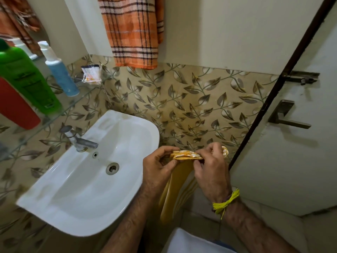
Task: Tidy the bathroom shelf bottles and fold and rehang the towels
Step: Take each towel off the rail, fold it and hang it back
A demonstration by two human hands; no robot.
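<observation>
The checked towel (134, 33) hangs flat on the wall above the sink (91, 179), apparently rehung. The yellow towel (179, 187) dangles off the sink's right edge, top hem gathered level for a fold: left hand (157, 168) and right hand (211, 172) both pinch that hem, fingers curled tight.

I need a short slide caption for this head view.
Both hands, left and right, pinch a folded yellow towel beside the sink.
</observation>
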